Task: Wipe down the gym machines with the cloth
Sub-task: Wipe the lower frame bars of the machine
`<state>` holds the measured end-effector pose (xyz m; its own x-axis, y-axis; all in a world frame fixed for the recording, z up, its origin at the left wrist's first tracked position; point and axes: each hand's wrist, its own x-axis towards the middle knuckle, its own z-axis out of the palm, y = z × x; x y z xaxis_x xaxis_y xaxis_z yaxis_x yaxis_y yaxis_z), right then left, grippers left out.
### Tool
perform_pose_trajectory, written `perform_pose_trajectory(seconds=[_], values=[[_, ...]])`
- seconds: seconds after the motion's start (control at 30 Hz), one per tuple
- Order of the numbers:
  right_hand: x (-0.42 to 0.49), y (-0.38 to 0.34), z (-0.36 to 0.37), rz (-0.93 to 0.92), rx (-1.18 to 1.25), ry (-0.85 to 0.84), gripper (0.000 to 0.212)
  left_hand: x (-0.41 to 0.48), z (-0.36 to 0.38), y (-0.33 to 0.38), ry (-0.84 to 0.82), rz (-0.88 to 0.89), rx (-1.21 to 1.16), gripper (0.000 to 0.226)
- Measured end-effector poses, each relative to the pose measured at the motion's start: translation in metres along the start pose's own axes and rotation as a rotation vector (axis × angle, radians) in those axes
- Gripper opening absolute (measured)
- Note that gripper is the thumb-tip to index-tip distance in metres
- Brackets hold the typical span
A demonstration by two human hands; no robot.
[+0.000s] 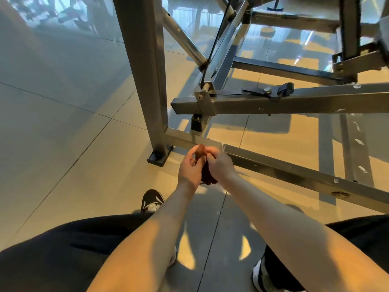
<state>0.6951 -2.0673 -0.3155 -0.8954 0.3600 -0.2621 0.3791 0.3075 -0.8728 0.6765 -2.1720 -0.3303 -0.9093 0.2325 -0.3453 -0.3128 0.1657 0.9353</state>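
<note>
Cloth (207, 174): bunched, pinched by left hand (190, 168) and right hand (221, 165), held together just short of rail (273, 166). Regripping, judged. Next: press flat onto rail, wipe along.

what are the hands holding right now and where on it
Both hands hold the dark cloth, bunched between them: the left hand and right hand grip its upper part, and the rest hangs down below them.
</note>
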Motion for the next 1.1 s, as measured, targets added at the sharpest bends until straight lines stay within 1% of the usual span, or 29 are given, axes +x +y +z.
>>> perform_pose_trajectory(seconds=[0.07,0.1,0.17,0.27,0.37,0.47,0.53,0.6,0.63,0.7,0.77,0.83,0.9,1.0,1.07,1.1], values=[[0.019,0.009,0.002,-0.069,-0.123,-0.017,0.035,0.023,-0.003,-0.011,0.08,-0.012,0.006,0.035],[0.024,0.012,0.003,-0.092,-0.158,-0.024,0.036,0.032,-0.007,-0.017,0.134,-0.027,0.004,0.035],[0.04,0.02,0.008,-0.129,-0.215,-0.045,0.037,0.055,-0.013,-0.027,0.253,-0.117,-0.033,0.04],[0.061,0.022,0.016,-0.197,-0.33,-0.123,0.038,0.091,-0.015,-0.025,0.405,-0.238,-0.136,0.044],[0.083,0.025,0.022,-0.25,-0.45,-0.153,0.035,0.114,-0.006,-0.021,0.483,-0.25,-0.16,0.047],[0.086,0.039,0.025,-0.199,-0.478,-0.154,0.044,0.115,0.006,-0.034,0.445,-0.235,-0.057,0.04],[0.081,0.046,0.025,-0.214,-0.43,-0.11,0.044,0.11,0.016,-0.046,0.385,-0.257,-0.122,0.03],[0.075,0.048,0.022,-0.254,-0.384,-0.065,0.041,0.1,0.024,-0.045,0.323,-0.29,-0.248,0.025],[0.073,0.048,0.019,-0.273,-0.378,-0.058,0.04,0.096,0.024,-0.042,0.298,-0.283,-0.261,0.024],[0.069,0.05,0.014,-0.278,-0.385,-0.066,0.04,0.095,0.022,-0.039,0.273,-0.256,-0.155,0.025],[0.066,0.051,0.009,-0.27,-0.384,-0.078,0.042,0.103,0.014,-0.037,0.331,-0.244,-0.074,0.03],[0.065,0.05,0.007,-0.266,-0.396,-0.072,0.044,0.111,0.005,-0.031,0.404,-0.273,-0.052,0.037],[0.064,0.051,0.007,-0.269,-0.413,-0.055,0.045,0.114,0.004,-0.031,0.418,-0.266,-0.034,0.037],[0.059,0.05,0.012,-0.249,-0.41,-0.036,0.045,0.101,0.016,-0.04,0.304,-0.196,-0.001,0.029],[0.058,0.048,0.014,-0.245,-0.39,-0.019,0.042,0.091,0.021,-0.042,0.243,-0.184,-0.062,0.029],[0.059,0.047,0.015,-0.252,-0.378,-0.007,0.04,0.091,0.021,-0.04,0.252,-0.182,-0.103,0.031]])
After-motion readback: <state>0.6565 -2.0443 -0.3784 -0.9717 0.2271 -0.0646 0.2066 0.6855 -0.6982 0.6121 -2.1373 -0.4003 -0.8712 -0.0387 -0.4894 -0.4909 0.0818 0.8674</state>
